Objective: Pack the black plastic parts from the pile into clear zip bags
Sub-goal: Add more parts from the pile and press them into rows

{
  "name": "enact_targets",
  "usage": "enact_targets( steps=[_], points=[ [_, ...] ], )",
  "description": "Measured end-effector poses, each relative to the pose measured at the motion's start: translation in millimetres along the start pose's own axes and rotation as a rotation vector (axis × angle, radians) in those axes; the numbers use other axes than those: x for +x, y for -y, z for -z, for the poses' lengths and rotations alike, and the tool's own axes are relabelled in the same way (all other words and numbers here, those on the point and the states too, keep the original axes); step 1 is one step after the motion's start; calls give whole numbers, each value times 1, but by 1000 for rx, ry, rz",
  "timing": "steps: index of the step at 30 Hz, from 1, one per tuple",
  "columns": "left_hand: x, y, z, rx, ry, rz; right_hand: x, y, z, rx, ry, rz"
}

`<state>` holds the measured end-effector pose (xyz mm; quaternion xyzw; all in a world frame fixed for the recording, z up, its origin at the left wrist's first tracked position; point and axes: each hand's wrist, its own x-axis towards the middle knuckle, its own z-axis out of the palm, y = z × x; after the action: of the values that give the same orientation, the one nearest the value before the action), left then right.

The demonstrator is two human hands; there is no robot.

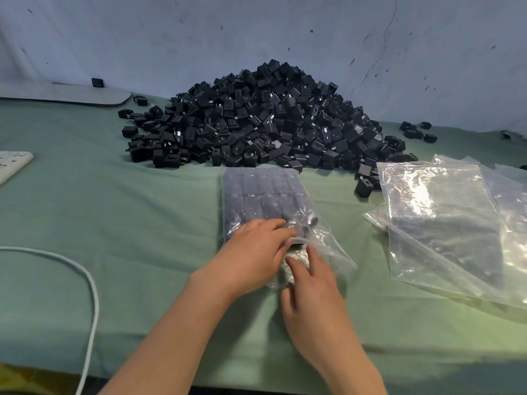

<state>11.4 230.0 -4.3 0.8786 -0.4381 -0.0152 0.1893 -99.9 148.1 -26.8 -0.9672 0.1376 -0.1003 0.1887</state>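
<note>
A single wide-angle camera worn on the person's head looks forward and down over the green cloth-covered tabletop [114,209], close to its near edge, facing the heaped pile of small black plastic parts [256,118]; the pale blue-grey wall [199,38] rises just behind the pile.

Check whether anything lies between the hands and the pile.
Yes: the filled bag, which the left hand and right hand touch, lies straight between them and the pile. The empty bags lie off right, clear of that path.
</note>
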Motion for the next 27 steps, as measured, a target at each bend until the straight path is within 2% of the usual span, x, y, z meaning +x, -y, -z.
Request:
enact_targets(
  steps=[3,6,9,10,13,17,22,25,27],
  points=[
    [-3,-2,1,-18,-72,-26,7,3,-10,-68,10,-42],
    [-5,-3,3,-15,-74,-49,13,4,-18,-62,-23,-73],
    [-8,-5,5,1,-44,-57,27,1,-16,-21,-227,-57],
    [-8,-6,6,1,-39,-61,35,1,-13,-52,-248,-30],
    [-12,-10,11,11,-26,-65,56,-7,-11,-132,-49,-2],
    [-13,-13,15,-40,-18,-38,71,-16,-16,-157,-105,-76],
    [-8,-14,11,-82,20,104,66,-18,-19,235,-222,-133],
    [-9,-12,6,-9,112,111,60,-17,-25,273,-315,-104],
    [-8,-10,5,1,131,116,58,-13,-25,395,-332,-146]
  ],
)
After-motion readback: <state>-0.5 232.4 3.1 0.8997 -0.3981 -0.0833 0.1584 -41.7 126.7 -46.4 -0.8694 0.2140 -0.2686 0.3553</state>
